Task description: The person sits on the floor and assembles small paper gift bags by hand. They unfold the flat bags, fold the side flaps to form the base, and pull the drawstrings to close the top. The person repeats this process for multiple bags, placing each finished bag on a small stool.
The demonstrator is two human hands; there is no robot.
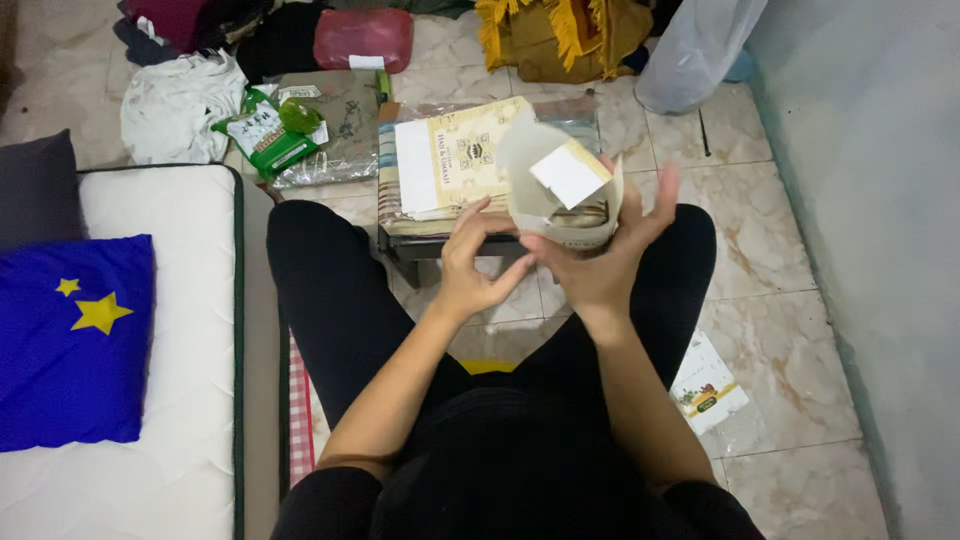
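Seated on a tiled floor (790,250), legs in black trousers spread apart, both hands raised between the knees. Right hand (600,255) partly open, fingers spread and curled upward, cupping from below a curved piece of pale paper packaging (545,200) with a small white card (568,172) folded up inside it. Left hand (472,262) closed in a pinch, thumb and fingertips gripping the lower left edge of that same packaging, just beside the right hand. Packaging held in the air, above and in front of a low dark stool (420,252) carrying a stack of flat packed textiles (455,165), the top one cream and yellow with a white paper band. Behind the stack, on the floor, a clear plastic-wrapped grey cloth (335,135) with a green snack packet (262,135) lying on it. Further back, a heap of white cloth (175,100), a red bag (362,38) and a mustard fringed fabric (560,35). To the left, a white mattress (165,350) with a blue star-printed pillow (72,340) and a grey cushion (38,190) on it. On the floor near the right knee, a small flat printed packet (708,385). Grey wall (880,200) along the right side.
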